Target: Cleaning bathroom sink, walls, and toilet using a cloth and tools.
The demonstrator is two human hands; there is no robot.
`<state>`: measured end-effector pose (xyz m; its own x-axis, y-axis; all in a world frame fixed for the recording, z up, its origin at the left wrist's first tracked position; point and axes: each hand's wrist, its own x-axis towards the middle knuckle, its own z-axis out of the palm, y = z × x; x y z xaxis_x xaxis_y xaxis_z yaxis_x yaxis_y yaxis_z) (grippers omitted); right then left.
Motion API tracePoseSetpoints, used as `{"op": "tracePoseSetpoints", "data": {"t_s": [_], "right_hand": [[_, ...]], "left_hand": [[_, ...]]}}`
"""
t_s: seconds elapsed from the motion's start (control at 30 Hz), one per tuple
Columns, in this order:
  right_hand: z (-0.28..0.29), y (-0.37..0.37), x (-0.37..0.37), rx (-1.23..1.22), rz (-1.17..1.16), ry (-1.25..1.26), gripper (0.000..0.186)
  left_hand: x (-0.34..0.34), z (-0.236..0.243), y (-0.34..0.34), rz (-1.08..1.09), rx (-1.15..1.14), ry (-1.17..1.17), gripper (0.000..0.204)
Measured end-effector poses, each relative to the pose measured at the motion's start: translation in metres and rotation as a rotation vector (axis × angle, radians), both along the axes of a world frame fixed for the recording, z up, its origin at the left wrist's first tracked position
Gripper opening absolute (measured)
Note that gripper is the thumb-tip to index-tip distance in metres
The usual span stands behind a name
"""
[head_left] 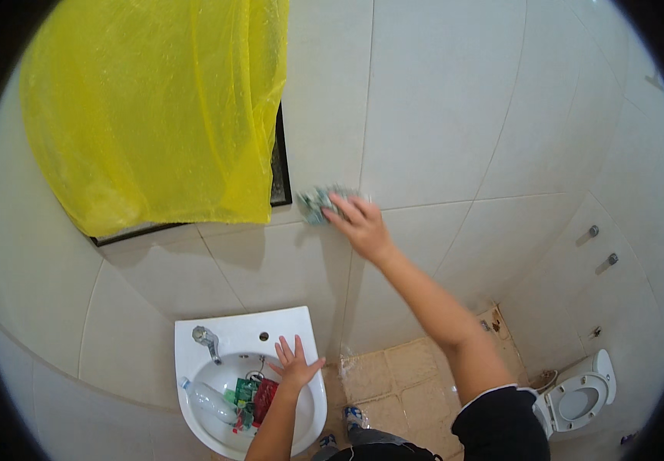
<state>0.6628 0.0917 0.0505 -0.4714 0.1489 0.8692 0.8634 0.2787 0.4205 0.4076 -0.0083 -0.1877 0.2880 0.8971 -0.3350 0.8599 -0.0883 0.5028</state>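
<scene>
My right hand point(361, 230) presses a crumpled, pale green-and-white cloth point(318, 204) against the tiled wall, just right of a black-framed panel's lower corner. The cloth is slightly blurred; its exact material is hard to make out. Over the right side of a white washbasin point(186, 326), my left hand point(297, 372) is open with fingers spread, holding nothing. Whether it touches the basin rim, I cannot tell. Beside it in the bowl lie a clear plastic bottle point(210, 402), a red packet point(264, 401) and green packets point(246, 392).
A yellow plastic sheet point(155, 115) covers most of the black-framed panel point(281, 165). The basin carries a chrome tap point(207, 341). At the lower right stands a white toilet point(578, 396). Two metal fittings point(603, 246) stick out of the right wall. Tan tiles point(405, 376) cover the floor.
</scene>
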Motion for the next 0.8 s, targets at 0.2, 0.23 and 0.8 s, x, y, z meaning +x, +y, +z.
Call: {"op": "tracePoseSetpoints", "data": {"t_s": [0.2,0.23,0.8], "right_hand": [[-0.136,-0.093,-0.072,-0.775,0.056,0.99,0.045],[-0.145,-0.11,-0.092,-0.864,0.059,0.955,0.045],[-0.145,-0.12,-0.257,-2.54,1.012,1.191,0.037]], "left_hand": [[0.024,0.028,-0.029,0.231,-0.233,-1.026,0.072],[0.029,0.033,-0.039,0.376,-0.325,-1.197,0.068],[-0.138,0.065,-0.089,0.326,-1.103,-1.708,0.033]]}}
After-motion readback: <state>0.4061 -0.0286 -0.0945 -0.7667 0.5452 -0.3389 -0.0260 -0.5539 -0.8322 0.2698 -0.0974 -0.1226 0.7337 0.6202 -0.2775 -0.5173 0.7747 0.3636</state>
